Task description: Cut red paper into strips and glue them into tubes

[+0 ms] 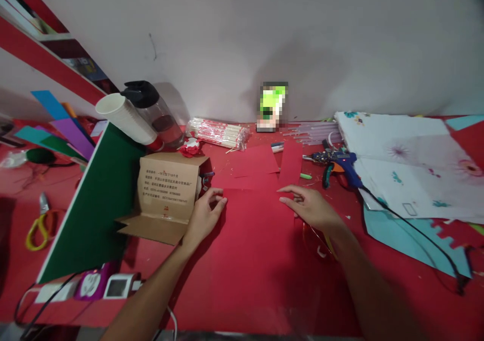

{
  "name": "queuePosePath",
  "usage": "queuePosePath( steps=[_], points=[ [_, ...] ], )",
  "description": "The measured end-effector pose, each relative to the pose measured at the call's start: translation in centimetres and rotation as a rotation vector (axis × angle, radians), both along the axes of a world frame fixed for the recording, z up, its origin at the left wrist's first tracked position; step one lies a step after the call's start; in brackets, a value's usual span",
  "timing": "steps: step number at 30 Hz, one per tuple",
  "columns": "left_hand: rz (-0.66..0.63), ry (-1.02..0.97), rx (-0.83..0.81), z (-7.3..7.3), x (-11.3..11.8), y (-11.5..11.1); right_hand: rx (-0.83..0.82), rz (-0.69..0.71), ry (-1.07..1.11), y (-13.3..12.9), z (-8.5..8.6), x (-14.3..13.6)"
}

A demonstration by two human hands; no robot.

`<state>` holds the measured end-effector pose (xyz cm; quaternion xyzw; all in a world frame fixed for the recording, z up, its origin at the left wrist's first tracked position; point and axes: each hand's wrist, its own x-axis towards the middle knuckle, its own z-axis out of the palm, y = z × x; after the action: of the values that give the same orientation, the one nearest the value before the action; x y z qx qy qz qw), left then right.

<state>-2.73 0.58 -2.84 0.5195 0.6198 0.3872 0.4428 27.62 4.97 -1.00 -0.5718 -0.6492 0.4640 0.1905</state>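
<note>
A sheet of red paper [251, 240] lies in front of me on the red table [181, 300]. At its far left corner my left hand [207, 210] pinches the edge between thumb and fingers. My right hand [302, 205] has its thumb and fingertips at the far right corner, closed on the edge. Beyond the sheet are more red paper pieces [255, 160], and a red strip [291, 162] stretches away from near my right hand. Something yellow and thin lies partly hidden under my right wrist.
To the left are an open cardboard box [166, 189], a green board [91, 210], paper cups [124, 116], a bottle [162, 121] and yellow scissors [40, 227]. A blue glue gun [350, 167] with a cable sits right, beside patterned white sheets [401, 154]. A phone [271, 106] leans against the wall.
</note>
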Motion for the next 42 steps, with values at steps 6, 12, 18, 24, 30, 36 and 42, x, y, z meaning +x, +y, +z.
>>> queuePosePath(
  steps=[6, 12, 18, 24, 30, 36, 42],
  points=[
    [0.018, -0.018, -0.017, 0.4, 0.2, 0.1, 0.051, 0.005, -0.028, 0.0, -0.2, 0.0],
    [0.016, -0.002, -0.012, 0.8, 0.3, 0.1, 0.045, 0.007, -0.021, 0.0, 0.1, 0.1],
    [0.018, 0.008, -0.017, 0.7, 0.2, 0.0, 0.076, -0.009, -0.025, 0.0, 0.3, -0.1],
    [0.006, 0.001, -0.017, 0.6, 0.1, 0.0, 0.088, -0.001, -0.032, 0.0, 0.3, -0.1],
    [0.003, 0.002, -0.021, 0.5, 0.1, 0.0, 0.068, -0.004, -0.026, 0.0, 0.2, -0.1],
    [-0.002, -0.013, -0.023, 0.4, 0.1, 0.0, 0.055, -0.050, 0.013, 0.0, 0.3, -0.2],
    [-0.069, -0.014, -0.033, 0.6, 0.1, -0.4, 0.035, -0.166, 0.026, 0.5, 0.2, 1.1]
  ],
)
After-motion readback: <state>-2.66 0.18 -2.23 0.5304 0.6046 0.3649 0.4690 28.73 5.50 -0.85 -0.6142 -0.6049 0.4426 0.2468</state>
